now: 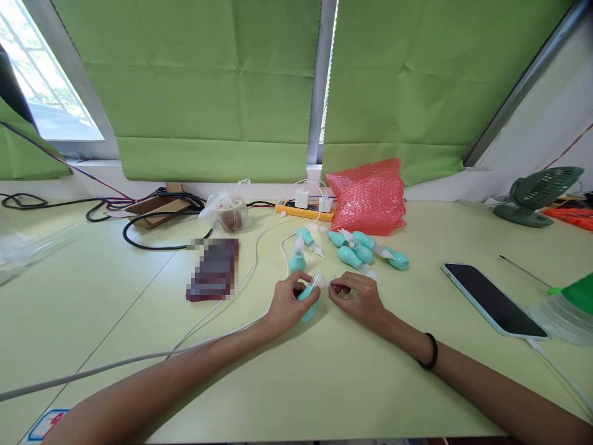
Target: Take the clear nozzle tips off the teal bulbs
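My left hand (pixel 288 303) is closed around a teal rubber bulb (pixel 308 300) with a clear plastic tip, resting on the pale green table (pixel 324 383). My right hand (pixel 357 298) lies just to the right of it, fingers pinched together near the clear tip; whatever they hold is too small to make out. Beyond my hands lie several more teal bulbs with white nozzles (pixel 361 250), and one bulb (pixel 297 259) stands upright.
A red bubble-wrap bag (pixel 368 196) sits behind the bulbs beside a yellow power strip (pixel 306 209) with chargers. A phone (pixel 493 298) lies at right, a dark blurred item (pixel 214 270) at left. Cables, a cardboard box (pixel 155 210), a small green fan (pixel 537 194).
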Action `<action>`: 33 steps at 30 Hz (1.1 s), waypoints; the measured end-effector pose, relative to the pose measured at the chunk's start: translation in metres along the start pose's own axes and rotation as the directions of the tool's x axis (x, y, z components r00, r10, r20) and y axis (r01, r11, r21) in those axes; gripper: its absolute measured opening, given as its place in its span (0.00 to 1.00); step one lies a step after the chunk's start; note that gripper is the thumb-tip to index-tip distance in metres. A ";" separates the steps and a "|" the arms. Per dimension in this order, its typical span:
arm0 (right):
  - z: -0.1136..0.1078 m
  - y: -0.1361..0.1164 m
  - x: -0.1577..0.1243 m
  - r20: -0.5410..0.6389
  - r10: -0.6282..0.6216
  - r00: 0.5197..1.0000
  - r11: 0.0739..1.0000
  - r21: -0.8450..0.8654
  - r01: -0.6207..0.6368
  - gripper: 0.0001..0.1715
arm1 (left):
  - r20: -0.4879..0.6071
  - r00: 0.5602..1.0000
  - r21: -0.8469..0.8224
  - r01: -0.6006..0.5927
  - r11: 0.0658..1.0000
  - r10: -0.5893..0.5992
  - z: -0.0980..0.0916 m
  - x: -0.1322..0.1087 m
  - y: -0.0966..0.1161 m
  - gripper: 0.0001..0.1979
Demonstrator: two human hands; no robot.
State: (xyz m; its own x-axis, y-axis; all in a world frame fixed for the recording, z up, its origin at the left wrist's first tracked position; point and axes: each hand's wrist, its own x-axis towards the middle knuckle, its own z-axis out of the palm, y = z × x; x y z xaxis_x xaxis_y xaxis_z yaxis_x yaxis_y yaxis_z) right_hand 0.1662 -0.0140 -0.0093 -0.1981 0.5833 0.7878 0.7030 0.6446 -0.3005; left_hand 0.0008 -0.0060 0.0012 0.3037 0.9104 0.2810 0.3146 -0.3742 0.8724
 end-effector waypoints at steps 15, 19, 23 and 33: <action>-0.001 0.006 -0.002 0.151 0.150 0.977 0.981 0.098 -0.166 0.10 | 0.001 0.967 0.212 -0.249 0.945 0.255 -0.003 -0.002 0.004 0.09; -0.010 0.001 -0.003 0.180 0.144 0.973 0.927 0.318 -0.197 0.14 | 0.146 0.930 0.258 -0.364 0.895 0.336 -0.003 -0.006 0.007 0.11; -0.014 -0.003 -0.003 0.180 -0.039 0.983 0.938 0.345 -0.026 0.16 | 0.363 0.858 0.339 -0.485 0.806 0.363 -0.002 -0.009 0.008 0.11; -0.005 -0.004 -0.005 0.136 -0.164 0.977 0.983 0.102 0.151 0.08 | 0.350 0.875 0.568 -0.482 0.667 0.335 0.001 -0.010 0.009 0.11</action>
State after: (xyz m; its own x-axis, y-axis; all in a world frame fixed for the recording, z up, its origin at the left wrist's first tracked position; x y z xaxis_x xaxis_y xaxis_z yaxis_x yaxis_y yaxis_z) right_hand 0.1683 -0.0220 -0.0093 -0.4023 0.5312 0.7456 0.5917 0.7724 -0.2310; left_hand 0.0011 -0.0189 0.0060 0.6854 0.6098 0.3979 0.5743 -0.7887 0.2195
